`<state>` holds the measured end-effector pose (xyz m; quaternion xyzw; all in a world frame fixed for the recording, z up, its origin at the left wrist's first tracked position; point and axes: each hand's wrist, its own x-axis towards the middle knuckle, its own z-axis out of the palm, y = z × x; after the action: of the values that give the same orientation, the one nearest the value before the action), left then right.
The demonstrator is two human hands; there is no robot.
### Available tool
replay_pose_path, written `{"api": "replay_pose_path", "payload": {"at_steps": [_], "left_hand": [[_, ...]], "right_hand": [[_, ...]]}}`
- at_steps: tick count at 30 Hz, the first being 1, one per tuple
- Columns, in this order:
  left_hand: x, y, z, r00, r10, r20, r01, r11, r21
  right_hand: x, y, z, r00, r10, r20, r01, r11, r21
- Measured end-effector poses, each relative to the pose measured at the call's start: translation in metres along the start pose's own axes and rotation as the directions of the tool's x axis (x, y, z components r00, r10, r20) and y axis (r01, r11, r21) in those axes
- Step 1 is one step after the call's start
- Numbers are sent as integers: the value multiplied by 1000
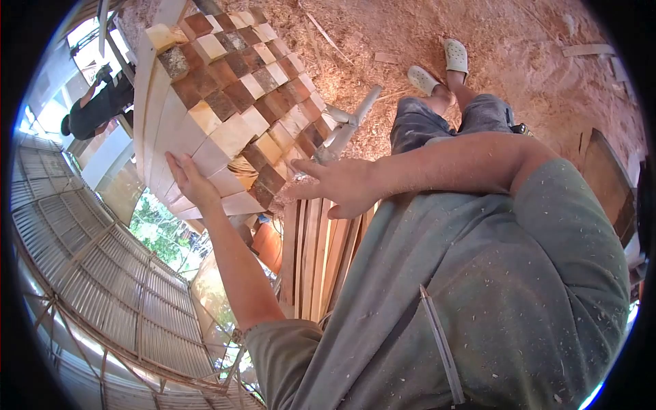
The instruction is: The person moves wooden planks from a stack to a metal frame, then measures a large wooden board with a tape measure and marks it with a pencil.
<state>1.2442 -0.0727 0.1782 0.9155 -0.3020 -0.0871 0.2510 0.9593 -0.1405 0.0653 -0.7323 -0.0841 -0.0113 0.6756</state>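
A panel of small wooden blocks (236,133) in mixed pale and brown tones spreads across the upper left, in a checkered pattern. Along its near side run smooth pale wooden strips (179,130). My left hand (193,183) lies on these strips, fingers stretched out along the surface. My right hand (338,186) reaches in from the right with fingers spread, fingertips right at the panel's lower right edge. Nothing shows in its grasp.
Long wooden boards (318,246) stand below the panel. Beside it is a grey pole-like piece (355,123). Wood shavings (383,41) cover the ground by my feet in light clogs (456,56). Another person (102,109) is at the far left. A pen (443,345) hangs on my shirt.
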Motion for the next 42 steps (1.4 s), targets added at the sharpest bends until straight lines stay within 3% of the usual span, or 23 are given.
{"api": "replay_pose_path", "payload": {"at_steps": [5, 8, 9, 10, 11, 13, 14, 16, 19, 26, 28, 29, 31, 33, 35, 37, 39, 40, 42], "left_hand": [[3, -8, 0, 999, 27, -35, -24, 997, 80], [2, -9, -1, 999, 32, -26, -30, 998, 56], [2, -7, 0, 999, 22, -31, -21, 999, 43], [1, -5, 1, 999, 12, -37, -11, 999, 30], [0, -1, 2, 999, 14, -35, -13, 999, 30], [-2, 5, 3, 1000, -12, -7, 12, 1000, -14], [-2, 6, 3, 1000, -11, -6, 11, 1000, -14], [-3, 7, 3, 1000, -11, 7, 11, 1000, -9], [-3, 8, 3, 1000, -11, 8, 11, 1000, 2], [-2, 5, 3, 1000, -1, 3, 1, 1000, -26], [-3, 8, 3, 1000, 2, -2, -2, 1000, 7], [-3, 8, 3, 1000, 1, -3, -1, 1000, 7], [-2, 6, 3, 1000, 21, -9, -21, 1000, 20], [0, 0, 0, 999, 29, -14, -29, 999, 35], [0, -4, 0, 999, 36, -20, -35, 998, 46], [0, -2, 1, 999, 27, -24, -26, 999, 20], [0, -3, 1, 1000, 15, -7, -15, 999, -44], [0, -3, 0, 1000, 6, 13, -5, 995, -105], [1, -6, -2, 999, 51, 11, -51, 997, -62]], "right_hand": [[2, 21, 13, 992, -127, -7, 127, 989, 81], [3, 34, 18, 975, -160, -155, 187, 965, 182], [4, 36, 19, 987, -42, -152, 116, 847, 519], [5, 40, 19, 992, 66, -108, 45, 613, 788], [7, 46, 20, 992, 66, -110, 46, 613, 788], [10, 54, 18, 982, 46, -184, 77, 789, 609], [10, 57, 18, 981, 47, -186, 78, 789, 609], [7, 53, 9, 983, 69, -169, -17, 958, 287], [5, 56, 13, 980, 27, -197, 12, 981, 194], [4, 75, 20, 976, -108, -190, 163, 938, 307], [5, 79, 19, 904, -59, -424, 289, 815, 502], [3, 81, 18, 904, -59, -424, 289, 815, 502], [-7, 85, 14, 877, 227, -423, 49, 834, 549], [-9, 107, 24, 863, 264, -430, 27, 827, 561], [-16, 118, 27, 806, 535, -255, -243, 691, 681], [-13, 130, 33, 785, 559, -268, -250, 681, 688], [-11, 138, 33, 882, 458, -114, -345, 790, 507], [-10, 142, 30, 888, 447, -111, -340, 799, 496], [-14, 156, 20, 851, 489, 190, -476, 567, 672]]}}
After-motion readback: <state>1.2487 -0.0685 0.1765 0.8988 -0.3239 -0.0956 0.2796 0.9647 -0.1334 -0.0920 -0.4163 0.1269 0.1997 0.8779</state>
